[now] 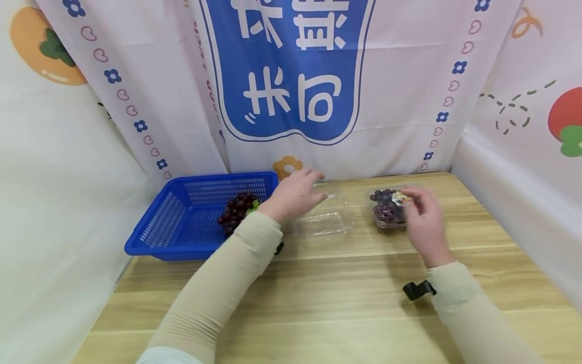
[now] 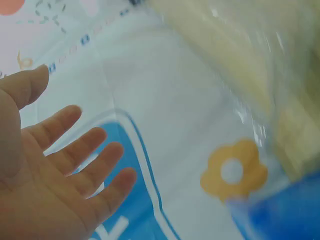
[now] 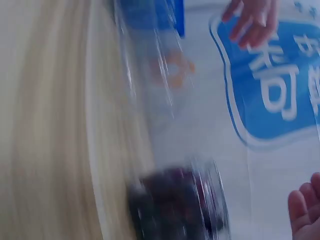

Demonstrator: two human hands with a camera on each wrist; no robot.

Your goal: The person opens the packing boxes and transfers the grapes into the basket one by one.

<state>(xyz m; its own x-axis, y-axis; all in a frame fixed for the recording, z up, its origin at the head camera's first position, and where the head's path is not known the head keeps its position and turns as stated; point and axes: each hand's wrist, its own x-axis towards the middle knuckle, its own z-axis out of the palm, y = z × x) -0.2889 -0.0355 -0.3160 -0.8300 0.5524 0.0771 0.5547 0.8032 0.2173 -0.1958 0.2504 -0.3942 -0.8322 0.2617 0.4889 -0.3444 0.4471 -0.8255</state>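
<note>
1. Your left arm (image 1: 218, 283), in a beige sleeve (image 1: 254, 237), slants forward and to the right.
2. Your left grip (image 1: 294, 197) is a bare hand reaching out ahead, its fingers (image 2: 105, 161) fanned apart and slightly bent, the thumb (image 2: 30, 87) well clear of them.
3. Your right arm (image 1: 486, 323), sleeved alike, slants forward and to the left.
4. Your right grip (image 1: 425, 222), also bare, curves loosely, with a gap between fingertips and thumb.
5. Your two grips sit well apart.

Bright blue basket (image 1: 193, 218), deep red grapes (image 1: 237, 210)! Look, purple-black grapes (image 1: 384, 208) over there, yellowish wood-grain table (image 1: 327, 313), 2 beige sleeves (image 1: 227, 278), and white backdrop (image 1: 168, 60) patterned with pink hearts (image 1: 123, 94), blue flowers (image 1: 112, 76), an orange bloom (image 1: 279, 166)!
</note>
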